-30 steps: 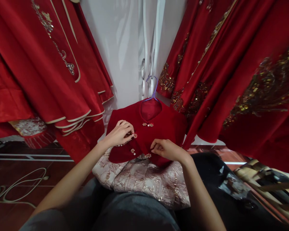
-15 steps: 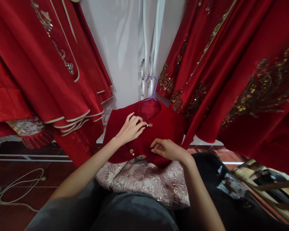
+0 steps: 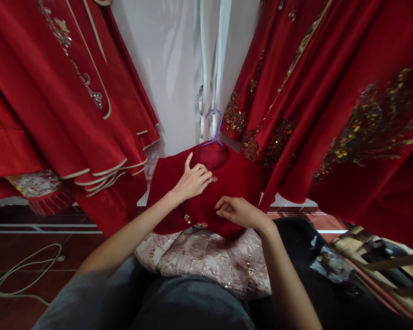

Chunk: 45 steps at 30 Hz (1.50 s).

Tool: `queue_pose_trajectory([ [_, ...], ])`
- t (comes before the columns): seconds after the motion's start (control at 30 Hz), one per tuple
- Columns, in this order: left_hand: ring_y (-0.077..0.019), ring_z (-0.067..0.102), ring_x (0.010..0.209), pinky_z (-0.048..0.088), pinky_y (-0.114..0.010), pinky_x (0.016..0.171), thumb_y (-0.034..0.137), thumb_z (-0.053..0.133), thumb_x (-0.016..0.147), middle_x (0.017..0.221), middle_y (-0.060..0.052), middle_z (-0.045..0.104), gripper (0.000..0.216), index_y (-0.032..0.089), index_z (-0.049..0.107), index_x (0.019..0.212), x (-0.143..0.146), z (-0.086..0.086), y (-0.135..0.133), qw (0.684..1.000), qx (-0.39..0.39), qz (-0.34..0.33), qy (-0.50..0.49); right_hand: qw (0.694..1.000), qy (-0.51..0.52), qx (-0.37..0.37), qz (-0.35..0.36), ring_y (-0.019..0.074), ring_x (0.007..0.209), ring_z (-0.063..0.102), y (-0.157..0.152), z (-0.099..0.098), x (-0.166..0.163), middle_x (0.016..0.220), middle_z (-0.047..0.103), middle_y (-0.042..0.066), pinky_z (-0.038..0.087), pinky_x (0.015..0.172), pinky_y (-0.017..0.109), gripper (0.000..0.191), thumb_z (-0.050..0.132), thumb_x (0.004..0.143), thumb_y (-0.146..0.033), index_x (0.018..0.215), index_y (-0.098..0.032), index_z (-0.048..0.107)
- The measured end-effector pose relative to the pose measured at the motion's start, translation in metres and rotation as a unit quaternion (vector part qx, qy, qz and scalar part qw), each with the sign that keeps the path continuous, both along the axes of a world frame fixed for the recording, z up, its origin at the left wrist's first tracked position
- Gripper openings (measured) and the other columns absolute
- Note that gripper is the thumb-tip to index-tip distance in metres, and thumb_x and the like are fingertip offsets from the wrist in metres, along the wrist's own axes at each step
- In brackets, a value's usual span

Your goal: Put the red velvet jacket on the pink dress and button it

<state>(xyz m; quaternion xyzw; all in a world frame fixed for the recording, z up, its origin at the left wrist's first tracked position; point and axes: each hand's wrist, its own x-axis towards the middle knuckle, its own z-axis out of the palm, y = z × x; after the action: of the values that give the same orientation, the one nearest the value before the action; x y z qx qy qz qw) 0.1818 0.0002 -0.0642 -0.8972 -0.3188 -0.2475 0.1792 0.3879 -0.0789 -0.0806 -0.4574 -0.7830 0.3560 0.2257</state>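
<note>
A deep red garment (image 3: 241, 176) lies spread over my lap, with a purple hanger (image 3: 217, 133) in its neck opening. My left hand (image 3: 194, 181) is over its upper front, the little finger raised. Its other fingertips close on a small jewelled flower button (image 3: 213, 179) just below the neckline. Lower right, my right hand (image 3: 232, 211) hovers close over the cloth with curled fingers; whatever they may hold is hidden. Another jewelled flower button (image 3: 186, 218) with a pearl sits lower on the left, and a beaded ornament (image 3: 201, 225) lies at the lower edge.
Pink brocade fabric (image 3: 206, 256) lies under the garment. Red gowns (image 3: 99, 114) hang at left and embellished red gowns (image 3: 313, 114) at right, before a white cabinet (image 3: 172, 73). A pale cable (image 3: 27, 261) loops on the floor. A clear plastic bag (image 3: 330, 263) lies on the dark surface at right.
My left fingertips have moved slightly right, closing over the upper button, and the little finger has lifted. My right hand stays almost still. The view has shifted slightly.
</note>
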Motion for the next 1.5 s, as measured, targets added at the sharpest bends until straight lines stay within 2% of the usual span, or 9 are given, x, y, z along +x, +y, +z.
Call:
queue_pose_trajectory([
  [0.2,-0.0188,0.057,0.09,0.006,-0.068,0.113,0.018,0.039,0.092,0.083,-0.002,0.065,0.027,0.022,0.064,0.101,-0.005,0.006,-0.005,1.0,-0.009,-0.008,0.011,0.978,0.184,0.012,-0.094,0.0146,0.076,0.068,0.02,0.006,-0.017,0.088,0.069,0.006,0.057,0.075,0.032,0.019,0.057,0.084,-0.034,0.092,-0.016,0.061],
  [0.37,-0.0279,0.054,0.109,0.007,-0.066,0.112,0.014,0.042,0.088,0.11,-0.014,0.061,0.042,0.014,0.049,0.129,-0.006,0.0,-0.01,0.992,0.04,0.1,-0.06,0.926,0.358,-0.001,-0.122,0.0196,0.123,0.054,0.035,0.012,-0.052,0.135,0.053,0.014,0.049,0.099,0.036,0.058,0.047,0.088,-0.054,0.133,-0.017,0.043],
  [0.57,-0.0412,0.035,0.13,0.022,-0.065,0.107,0.003,0.047,0.074,0.139,-0.024,0.034,0.069,0.009,0.029,0.14,-0.034,0.008,0.0,0.957,0.032,0.232,-0.17,0.929,0.145,0.079,-0.33,0.032,0.145,0.011,0.032,0.007,-0.04,0.152,0.023,0.025,0.016,0.117,0.048,0.092,0.05,0.084,-0.06,0.146,0.001,0.02],
  [0.7,-0.042,0.032,0.132,0.032,-0.059,0.106,0.012,0.058,0.071,0.137,-0.026,0.029,0.077,0.008,0.023,0.139,-0.045,0.015,0.008,0.952,-0.015,0.207,-0.223,0.932,0.115,0.106,-0.326,0.0331,0.142,0.025,0.037,0.007,-0.013,0.147,0.037,0.022,0.023,0.115,0.049,0.086,0.048,0.085,-0.06,0.147,-0.006,0.024],
  [0.97,-0.0509,0.007,0.14,0.015,-0.076,0.102,0.005,0.055,0.069,0.151,-0.03,0.011,0.079,0.01,0.02,0.14,-0.036,-0.021,0.003,0.948,0.008,0.255,-0.193,0.921,0.071,0.143,-0.356,0.0359,0.138,0.03,0.041,-0.012,-0.018,0.14,0.041,0.028,0.025,0.113,0.05,0.087,0.044,0.084,-0.065,0.141,-0.001,0.029],
  [1.13,-0.0374,0.05,0.123,0.046,-0.048,0.096,0.002,0.048,0.071,0.143,-0.025,0.036,0.074,0.011,0.024,0.141,-0.076,0.012,0.018,0.93,-0.041,0.316,-0.181,0.883,-0.008,0.206,-0.422,0.0419,0.136,0.03,0.058,0.004,0.022,0.138,0.036,0.038,0.023,0.111,0.051,0.098,0.046,0.08,-0.069,0.135,0.011,0.032],
  [1.23,-0.0324,0.06,0.11,0.046,-0.044,0.094,0.006,0.047,0.075,0.122,-0.015,0.06,0.063,0.016,0.035,0.136,-0.098,0.04,0.035,0.92,-0.055,0.352,-0.161,0.874,-0.071,0.212,-0.431,0.0403,0.133,0.034,0.078,0.024,0.051,0.138,0.039,0.034,0.027,0.107,0.051,0.085,0.042,0.085,-0.063,0.136,0.005,0.038],
  [1.37,-0.0283,0.063,0.106,0.043,-0.042,0.098,0.015,0.053,0.077,0.108,-0.009,0.069,0.04,0.02,0.057,0.117,-0.122,0.055,0.068,0.927,-0.075,0.321,-0.179,0.869,-0.147,0.208,-0.425,0.0363,0.127,0.042,0.101,0.04,0.075,0.131,0.051,0.023,0.028,0.106,0.051,0.064,0.034,0.091,-0.06,0.125,-0.011,0.056],
  [1.5,-0.0232,0.067,0.094,0.05,-0.036,0.088,0.029,0.066,0.071,0.101,-0.01,0.072,0.034,0.016,0.065,0.103,-0.142,0.049,0.09,0.89,-0.318,0.206,-0.255,0.871,-0.216,0.172,-0.407,0.0365,0.13,0.039,0.112,0.037,0.086,0.134,0.049,0.022,0.026,0.106,0.053,0.069,0.024,0.091,-0.064,0.12,-0.015,0.062],
])
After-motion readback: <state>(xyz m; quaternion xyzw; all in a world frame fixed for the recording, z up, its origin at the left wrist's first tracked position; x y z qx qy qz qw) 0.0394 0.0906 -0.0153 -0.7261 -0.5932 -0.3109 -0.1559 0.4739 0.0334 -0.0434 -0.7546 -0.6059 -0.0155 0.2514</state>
